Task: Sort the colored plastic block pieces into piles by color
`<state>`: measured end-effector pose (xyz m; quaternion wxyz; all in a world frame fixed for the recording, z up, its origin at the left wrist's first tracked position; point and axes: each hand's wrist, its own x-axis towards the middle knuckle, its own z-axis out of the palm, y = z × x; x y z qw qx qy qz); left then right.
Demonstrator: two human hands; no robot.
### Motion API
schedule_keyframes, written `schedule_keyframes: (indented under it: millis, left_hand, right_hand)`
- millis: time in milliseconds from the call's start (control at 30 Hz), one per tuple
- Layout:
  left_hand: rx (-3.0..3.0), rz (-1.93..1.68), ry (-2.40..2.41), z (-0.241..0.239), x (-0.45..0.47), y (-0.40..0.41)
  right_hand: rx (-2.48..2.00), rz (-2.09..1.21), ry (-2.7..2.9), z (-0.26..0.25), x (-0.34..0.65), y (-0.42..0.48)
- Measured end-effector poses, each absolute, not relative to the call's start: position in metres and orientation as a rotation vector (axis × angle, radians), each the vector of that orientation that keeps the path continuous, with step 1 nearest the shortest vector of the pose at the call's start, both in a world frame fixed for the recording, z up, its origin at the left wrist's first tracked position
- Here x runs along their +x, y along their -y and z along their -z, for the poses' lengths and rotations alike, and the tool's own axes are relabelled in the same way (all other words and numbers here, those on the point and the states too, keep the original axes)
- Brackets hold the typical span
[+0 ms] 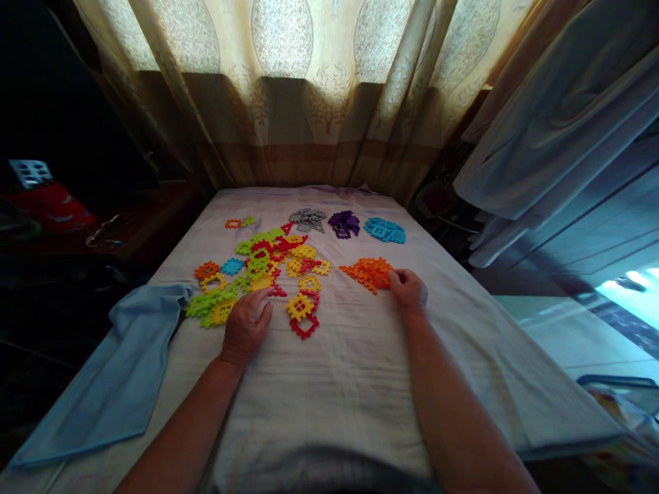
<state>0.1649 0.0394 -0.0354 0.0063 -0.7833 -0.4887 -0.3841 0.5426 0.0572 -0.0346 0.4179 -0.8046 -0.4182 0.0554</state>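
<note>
A mixed pile of notched plastic building pieces lies left of the middle, with green pieces, yellow pieces and red pieces. My left hand is at its near edge, thumb apart from the stretched fingers, and nothing shows in its grasp. On the right is a heap of orange building pieces. My right hand reaches the heap's right edge, its thumb and fingers closed on an orange piece there, mostly covered by the fingers.
Behind lie sorted heaps of grey pieces, purple pieces and blue pieces. A light blue cloth hangs over the left edge of the covered table. Curtains close off the far side.
</note>
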Motion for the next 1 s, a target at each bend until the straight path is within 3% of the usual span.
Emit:
schedule_keyframes:
  millis: [300,533,700,867,1000]
  left_hand:
    - [-2.312,1.035,1.669,0.018,0.144,-0.064]
    - [-2.026,0.243,2.299,-0.017,0.078,-0.128]
    - [-1.9,-0.022,2.514,-0.02,0.053,-0.152]
    - [-1.896,-0.099,2.541,-0.021,0.055,-0.159]
    - [-1.925,0.043,2.475,-0.027,0.057,-0.156]
  right_hand:
    - [-2.149,-0.124,1.035,0.034,0.54,-0.056]
    - [-2.153,-0.131,1.026,0.036,0.541,-0.057]
    - [-2.172,-0.172,1.037,0.033,0.539,-0.056]
    - [-2.199,-0.189,1.044,0.032,0.537,-0.057]
    - [-2.189,-0.192,1.031,0.031,0.536,-0.056]
